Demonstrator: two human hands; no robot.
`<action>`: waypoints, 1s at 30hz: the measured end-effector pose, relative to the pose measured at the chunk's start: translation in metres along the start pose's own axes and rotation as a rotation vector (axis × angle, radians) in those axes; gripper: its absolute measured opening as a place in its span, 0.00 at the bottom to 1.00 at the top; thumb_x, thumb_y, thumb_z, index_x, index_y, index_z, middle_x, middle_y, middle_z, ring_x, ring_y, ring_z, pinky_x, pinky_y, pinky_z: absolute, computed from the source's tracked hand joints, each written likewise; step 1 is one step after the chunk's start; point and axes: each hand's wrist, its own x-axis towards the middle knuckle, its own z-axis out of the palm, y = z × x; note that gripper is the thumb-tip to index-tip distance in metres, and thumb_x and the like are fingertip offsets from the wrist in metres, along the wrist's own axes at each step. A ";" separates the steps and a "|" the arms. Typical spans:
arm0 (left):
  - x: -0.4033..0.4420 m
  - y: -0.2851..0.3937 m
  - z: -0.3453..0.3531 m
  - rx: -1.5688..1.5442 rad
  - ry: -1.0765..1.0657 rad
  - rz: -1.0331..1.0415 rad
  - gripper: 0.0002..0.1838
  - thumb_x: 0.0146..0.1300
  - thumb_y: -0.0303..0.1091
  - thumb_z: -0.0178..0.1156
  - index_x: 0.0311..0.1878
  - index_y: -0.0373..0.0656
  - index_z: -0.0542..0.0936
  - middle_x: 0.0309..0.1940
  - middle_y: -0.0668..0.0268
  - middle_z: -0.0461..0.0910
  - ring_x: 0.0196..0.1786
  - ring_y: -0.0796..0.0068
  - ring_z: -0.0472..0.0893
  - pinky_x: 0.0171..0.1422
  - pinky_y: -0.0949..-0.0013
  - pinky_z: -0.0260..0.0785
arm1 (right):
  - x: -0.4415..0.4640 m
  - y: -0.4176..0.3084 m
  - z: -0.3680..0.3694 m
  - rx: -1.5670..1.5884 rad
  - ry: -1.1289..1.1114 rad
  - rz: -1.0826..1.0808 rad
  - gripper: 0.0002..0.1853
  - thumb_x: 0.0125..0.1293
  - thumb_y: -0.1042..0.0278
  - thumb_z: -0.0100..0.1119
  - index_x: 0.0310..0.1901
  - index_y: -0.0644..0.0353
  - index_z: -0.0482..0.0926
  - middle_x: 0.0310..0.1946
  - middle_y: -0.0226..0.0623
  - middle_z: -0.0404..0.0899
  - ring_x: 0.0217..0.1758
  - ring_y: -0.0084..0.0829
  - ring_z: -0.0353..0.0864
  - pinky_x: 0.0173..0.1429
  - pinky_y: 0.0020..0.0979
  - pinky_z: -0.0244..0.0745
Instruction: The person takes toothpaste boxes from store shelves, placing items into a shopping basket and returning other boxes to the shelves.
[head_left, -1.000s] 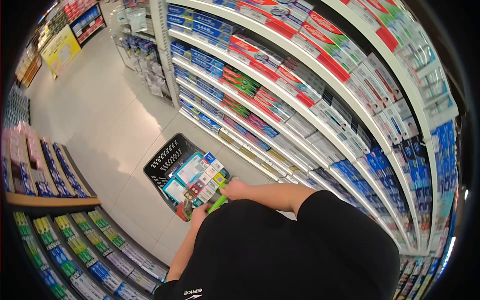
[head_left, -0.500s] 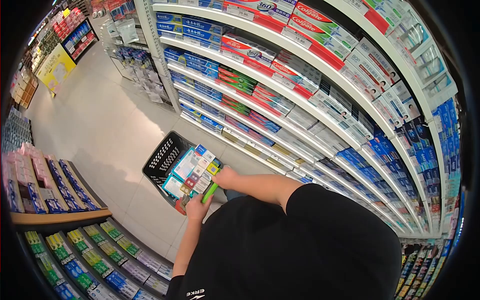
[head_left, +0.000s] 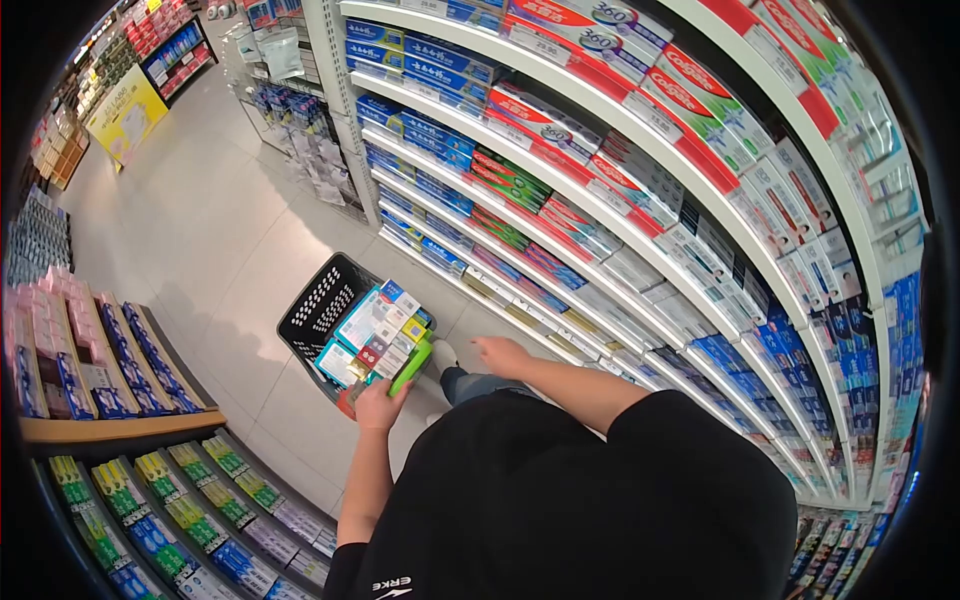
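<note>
A black shopping basket (head_left: 322,287) with hole-patterned walls stands over the floor in front of me, filled with several boxed goods (head_left: 375,325), white, teal, yellow and dark red. My left hand (head_left: 380,405) is closed around its bright green handle (head_left: 411,368), at the near left end. Off to the right of that handle, my right hand (head_left: 500,357) hangs in the air, apart from the basket and holding nothing. Its fingers are partly stretched out toward the left. My shoe and trouser leg show between the basket and this hand.
Curving along the right is a tall white shelf (head_left: 560,150) stacked with toothpaste boxes. At lower left stands a low display (head_left: 130,425) of boxed goods. The tiled aisle (head_left: 235,260) runs toward a yellow sign (head_left: 127,115) and hanging packets (head_left: 297,125).
My right hand has let go of the green handle and moved to the right. The basket sits slightly farther left and lower in view, with my left hand still on the handle.
</note>
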 end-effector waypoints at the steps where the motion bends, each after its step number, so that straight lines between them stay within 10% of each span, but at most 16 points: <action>1: 0.004 -0.002 -0.002 0.002 0.000 -0.005 0.27 0.62 0.61 0.68 0.28 0.43 0.82 0.27 0.57 0.82 0.33 0.53 0.85 0.37 0.52 0.77 | 0.001 0.003 -0.017 0.027 0.038 0.023 0.20 0.69 0.68 0.56 0.62 0.57 0.78 0.44 0.52 0.86 0.49 0.53 0.85 0.54 0.50 0.79; 8: 0.033 -0.020 -0.021 0.024 -0.040 -0.026 0.28 0.62 0.61 0.68 0.28 0.41 0.82 0.27 0.56 0.83 0.34 0.52 0.84 0.38 0.51 0.77 | 0.051 0.004 -0.131 0.169 0.472 0.011 0.14 0.68 0.71 0.59 0.54 0.58 0.81 0.37 0.50 0.86 0.42 0.52 0.86 0.50 0.48 0.80; 19: 0.074 -0.061 -0.021 0.137 0.054 0.013 0.29 0.63 0.62 0.66 0.26 0.42 0.81 0.28 0.59 0.84 0.34 0.53 0.85 0.38 0.51 0.78 | 0.153 -0.078 -0.319 -0.301 1.019 -0.396 0.27 0.68 0.69 0.65 0.67 0.61 0.73 0.63 0.48 0.76 0.63 0.50 0.76 0.67 0.45 0.71; 30: 0.101 -0.086 -0.031 0.242 -0.014 -0.015 0.26 0.63 0.63 0.65 0.31 0.46 0.81 0.28 0.60 0.85 0.32 0.55 0.86 0.34 0.52 0.78 | 0.238 -0.115 -0.403 -0.246 0.630 0.132 0.39 0.73 0.44 0.59 0.73 0.66 0.64 0.64 0.63 0.75 0.66 0.59 0.76 0.68 0.50 0.73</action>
